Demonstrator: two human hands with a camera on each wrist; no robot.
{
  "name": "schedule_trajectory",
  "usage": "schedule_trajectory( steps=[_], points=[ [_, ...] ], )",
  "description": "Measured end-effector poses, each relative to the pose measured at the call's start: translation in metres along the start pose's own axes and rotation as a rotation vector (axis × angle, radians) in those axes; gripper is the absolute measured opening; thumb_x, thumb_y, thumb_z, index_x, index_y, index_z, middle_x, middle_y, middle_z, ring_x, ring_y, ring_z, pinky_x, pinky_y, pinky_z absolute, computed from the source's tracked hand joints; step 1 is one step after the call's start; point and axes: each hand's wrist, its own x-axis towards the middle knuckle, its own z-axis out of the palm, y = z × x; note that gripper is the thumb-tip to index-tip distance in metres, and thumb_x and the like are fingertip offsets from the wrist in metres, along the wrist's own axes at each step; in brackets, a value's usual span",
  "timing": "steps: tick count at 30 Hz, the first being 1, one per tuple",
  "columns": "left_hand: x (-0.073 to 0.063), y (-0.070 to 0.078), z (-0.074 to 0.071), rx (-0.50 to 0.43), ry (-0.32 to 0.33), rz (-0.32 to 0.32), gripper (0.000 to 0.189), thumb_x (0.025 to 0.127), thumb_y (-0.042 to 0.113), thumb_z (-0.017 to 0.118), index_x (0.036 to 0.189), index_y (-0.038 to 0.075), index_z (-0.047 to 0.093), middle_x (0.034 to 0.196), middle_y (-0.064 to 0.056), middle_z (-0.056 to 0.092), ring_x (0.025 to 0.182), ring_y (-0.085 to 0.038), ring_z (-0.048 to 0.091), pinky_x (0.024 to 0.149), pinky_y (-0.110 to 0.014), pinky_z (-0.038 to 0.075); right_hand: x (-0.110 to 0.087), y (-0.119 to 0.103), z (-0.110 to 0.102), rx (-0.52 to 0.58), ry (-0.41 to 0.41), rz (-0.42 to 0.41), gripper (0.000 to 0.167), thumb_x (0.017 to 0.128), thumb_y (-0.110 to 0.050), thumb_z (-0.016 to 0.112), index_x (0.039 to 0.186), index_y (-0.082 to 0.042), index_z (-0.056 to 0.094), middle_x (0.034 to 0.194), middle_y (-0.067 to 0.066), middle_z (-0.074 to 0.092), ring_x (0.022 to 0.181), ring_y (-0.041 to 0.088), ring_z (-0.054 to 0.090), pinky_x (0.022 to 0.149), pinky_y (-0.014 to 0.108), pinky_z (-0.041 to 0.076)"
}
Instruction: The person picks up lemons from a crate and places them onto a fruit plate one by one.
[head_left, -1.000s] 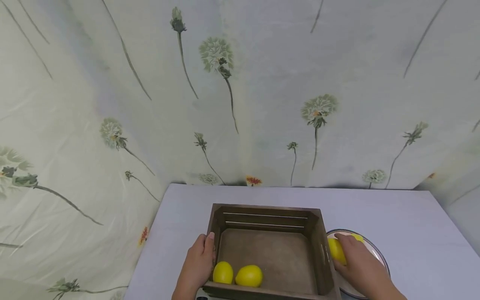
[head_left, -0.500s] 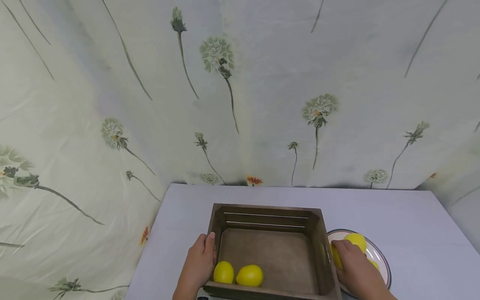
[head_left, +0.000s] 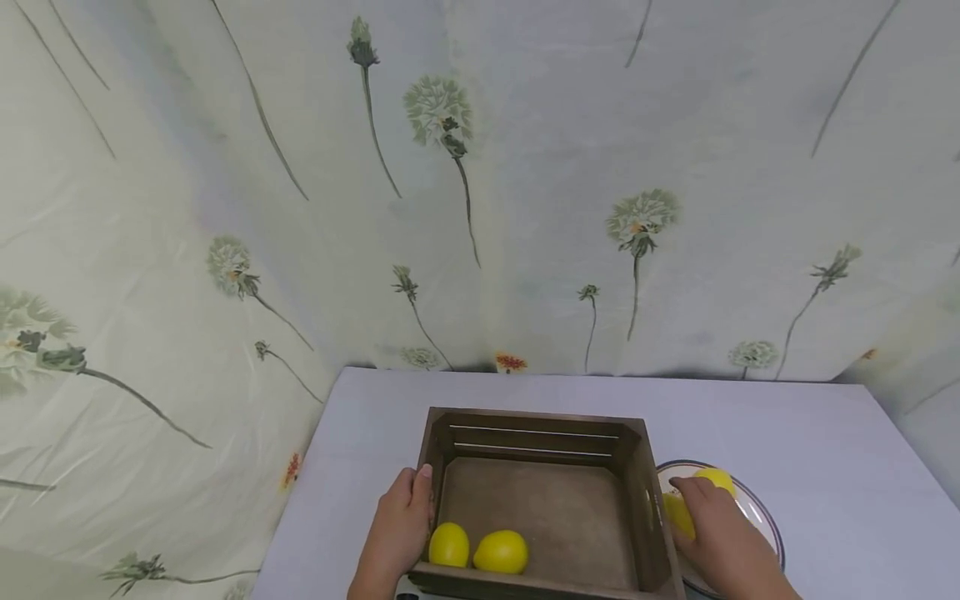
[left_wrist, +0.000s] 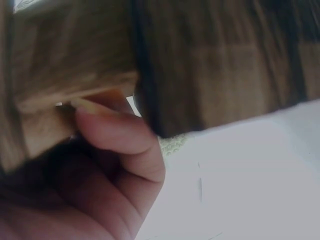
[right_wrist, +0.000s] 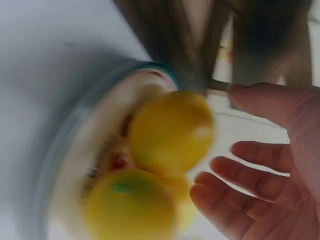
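Observation:
A brown slatted wooden crate (head_left: 540,415) stands on the table, with two yellow lemons (head_left: 449,545) (head_left: 501,552) in its near left part. My left hand (head_left: 399,521) grips the crate's left wall; in the left wrist view its fingers (left_wrist: 120,132) curl at the slat opening. Right of the crate is a round dark-rimmed plate (head_left: 777,537) bearing several lemons (right_wrist: 170,132). Over the plate, my right hand (head_left: 723,529) is spread beside the lemons. The right wrist view shows its fingers (right_wrist: 240,175) apart from them, holding nothing.
A white table (head_left: 810,450) extends behind and right of the plate. A curtain with a dandelion print (head_left: 525,167) hangs behind and at both sides. Below the crate's near left corner, a small dark object (head_left: 407,596) shows only its top.
Over the plate my right hand has shifted slightly, and different parts of the lemons show around it. My left hand, the crate and its two lemons stay put.

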Motion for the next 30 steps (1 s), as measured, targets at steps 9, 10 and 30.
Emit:
schedule_trajectory(
  steps=[9, 10, 30],
  points=[
    [0.0, 0.0, -0.002, 0.002, 0.006, -0.001, 0.046, 0.114, 0.046, 0.039, 0.091, 0.007, 0.052, 0.07, -0.003, 0.052, 0.058, -0.02, 0.045, 0.052, -0.032, 0.04, 0.021, -0.03, -0.063, 0.191, 0.054, -0.058, 0.038, 0.103, -0.015, 0.066, 0.136, 0.002, 0.058, 0.13, 0.02, 0.064, 0.108, 0.038, 0.067, 0.087, 0.06, 0.055],
    [0.0, 0.0, -0.002, 0.004, 0.008, -0.001, 0.046, 0.114, 0.045, 0.039, 0.091, 0.007, 0.052, 0.07, -0.003, 0.052, 0.058, -0.02, 0.045, 0.052, -0.032, 0.04, 0.024, -0.037, -0.07, 0.194, 0.055, -0.086, 0.039, 0.103, -0.016, 0.067, 0.136, 0.002, 0.059, 0.131, 0.019, 0.064, 0.11, 0.037, 0.067, 0.088, 0.059, 0.055],
    [0.002, 0.0, -0.003, -0.007, 0.014, 0.016, 0.046, 0.114, 0.045, 0.04, 0.091, 0.008, 0.053, 0.069, -0.003, 0.052, 0.057, -0.019, 0.045, 0.052, -0.033, 0.04, 0.087, -0.21, -0.031, -0.179, -0.458, -0.765, 0.041, 0.09, -0.037, 0.082, 0.123, -0.017, 0.068, 0.108, -0.006, 0.065, 0.092, 0.009, 0.061, 0.076, 0.029, 0.055]
  ],
)
